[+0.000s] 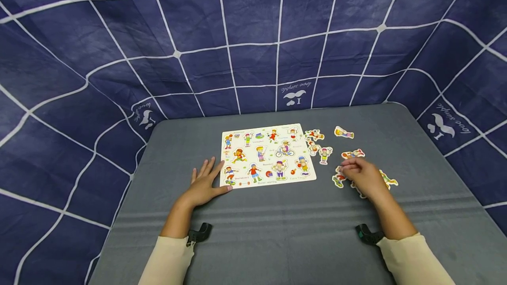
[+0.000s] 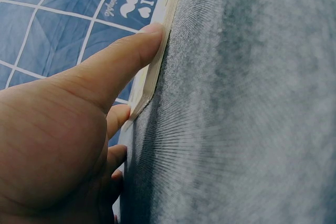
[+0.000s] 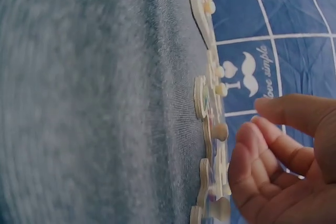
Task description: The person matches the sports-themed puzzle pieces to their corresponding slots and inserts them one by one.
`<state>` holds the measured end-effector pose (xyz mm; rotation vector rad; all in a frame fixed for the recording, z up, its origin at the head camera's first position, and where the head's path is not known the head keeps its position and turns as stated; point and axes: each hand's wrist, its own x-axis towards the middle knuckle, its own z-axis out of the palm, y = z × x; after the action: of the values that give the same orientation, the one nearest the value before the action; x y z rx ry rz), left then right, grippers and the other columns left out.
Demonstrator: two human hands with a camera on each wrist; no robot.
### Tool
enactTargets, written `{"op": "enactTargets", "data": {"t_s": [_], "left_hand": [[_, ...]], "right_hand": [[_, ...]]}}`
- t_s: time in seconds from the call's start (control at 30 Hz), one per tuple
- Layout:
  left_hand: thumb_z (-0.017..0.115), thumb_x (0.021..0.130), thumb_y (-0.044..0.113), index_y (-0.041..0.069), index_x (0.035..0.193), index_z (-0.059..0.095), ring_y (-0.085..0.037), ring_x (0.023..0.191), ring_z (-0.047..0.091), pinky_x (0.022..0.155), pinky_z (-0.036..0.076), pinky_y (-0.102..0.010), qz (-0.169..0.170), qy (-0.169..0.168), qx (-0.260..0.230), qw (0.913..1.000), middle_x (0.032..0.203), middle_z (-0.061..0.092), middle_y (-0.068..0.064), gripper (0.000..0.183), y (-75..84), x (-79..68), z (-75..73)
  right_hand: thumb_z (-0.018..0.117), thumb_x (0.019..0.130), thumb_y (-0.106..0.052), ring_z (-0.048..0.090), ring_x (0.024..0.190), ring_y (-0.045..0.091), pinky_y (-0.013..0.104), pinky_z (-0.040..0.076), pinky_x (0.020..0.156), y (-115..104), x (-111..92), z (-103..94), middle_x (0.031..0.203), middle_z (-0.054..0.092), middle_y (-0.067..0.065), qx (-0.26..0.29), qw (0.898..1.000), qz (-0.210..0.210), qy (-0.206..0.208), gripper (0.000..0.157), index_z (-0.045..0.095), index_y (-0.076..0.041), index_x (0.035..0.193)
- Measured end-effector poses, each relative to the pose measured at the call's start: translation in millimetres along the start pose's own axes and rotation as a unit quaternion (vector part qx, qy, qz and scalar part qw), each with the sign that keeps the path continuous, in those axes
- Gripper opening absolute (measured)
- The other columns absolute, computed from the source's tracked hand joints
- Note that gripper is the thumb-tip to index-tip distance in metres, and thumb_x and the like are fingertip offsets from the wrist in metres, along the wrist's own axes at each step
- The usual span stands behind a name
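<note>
A white wooden peg puzzle board printed with sports figures lies on the table. My left hand rests at its near left corner, fingers spread and thumb on the near edge. The left wrist view has the thumb along the board's edge. Over the loose puzzle pieces right of the board is my right hand, its fingers loosely bent and nothing visible between them. In the right wrist view its fingertips are close to a piece's wooden knob. The hand partly hides a few pieces under it.
More loose pieces lie between board and right hand, such as a figure piece and another farther back. One piece lies to the right of the hand. A grey cloth covers the table, and dark blue checked curtains enclose it.
</note>
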<state>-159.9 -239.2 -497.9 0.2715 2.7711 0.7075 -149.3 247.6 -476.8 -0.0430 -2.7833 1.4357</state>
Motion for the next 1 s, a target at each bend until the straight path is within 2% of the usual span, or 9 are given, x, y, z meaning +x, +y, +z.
{"op": "enactTargets", "data": {"t_s": [0.2, 0.37, 0.73, 1.0], "left_hand": [[0.07, 0.088, 0.061, 0.022, 0.163, 0.021, -0.04, 0.159, -0.004, 0.121, -0.009, -0.069, 0.001, 0.004, -0.001, 1.0, 0.172, 0.005, -0.015, 0.098, 0.5, -1.0, 0.3], [0.07, 0.088, 0.06, 0.022, 0.164, 0.021, -0.04, 0.159, -0.004, 0.121, -0.009, -0.069, 0.002, 0.004, -0.003, 1.0, 0.172, 0.005, -0.015, 0.098, 0.8, -1.1, 0.6], [0.07, 0.088, 0.06, 0.022, 0.164, 0.021, -0.04, 0.159, -0.003, 0.121, -0.009, -0.069, 0.001, 0.004, -0.003, 1.0, 0.172, 0.005, -0.015, 0.098, 0.3, -1.3, -0.2], [0.07, 0.088, 0.06, 0.022, 0.163, 0.021, -0.04, 0.159, -0.003, 0.121, -0.008, -0.069, 0.002, 0.002, -0.003, 1.0, 0.171, 0.006, -0.016, 0.097, 1.2, -2.0, -1.1]], "right_hand": [[0.071, 0.092, -0.014, 0.055, 0.064, -0.003, 0.021, 0.047, 0.056, -0.5, 0.8, -0.9, 0.09, 0.072, 0.012, -0.075, 0.997, 0.007, -0.016, 0.02, 0.069, 0.002, 0.104], [0.07, 0.092, -0.014, 0.055, 0.062, 0.001, 0.021, 0.045, 0.055, 3.0, 1.4, -1.4, 0.085, 0.072, 0.008, -0.111, 0.993, 0.002, -0.028, 0.017, 0.069, 0.0, 0.1], [0.071, 0.09, -0.013, 0.053, 0.062, 0.001, 0.022, 0.043, 0.056, 4.7, 1.3, -1.7, 0.082, 0.07, 0.008, -0.132, 0.99, -0.021, -0.043, 0.016, 0.067, 0.001, 0.097], [0.069, 0.091, -0.013, 0.055, 0.064, 0.004, 0.022, 0.045, 0.056, 4.7, 2.7, -1.8, 0.084, 0.071, 0.007, -0.136, 0.989, -0.014, -0.05, 0.016, 0.067, 0.001, 0.098]]}}
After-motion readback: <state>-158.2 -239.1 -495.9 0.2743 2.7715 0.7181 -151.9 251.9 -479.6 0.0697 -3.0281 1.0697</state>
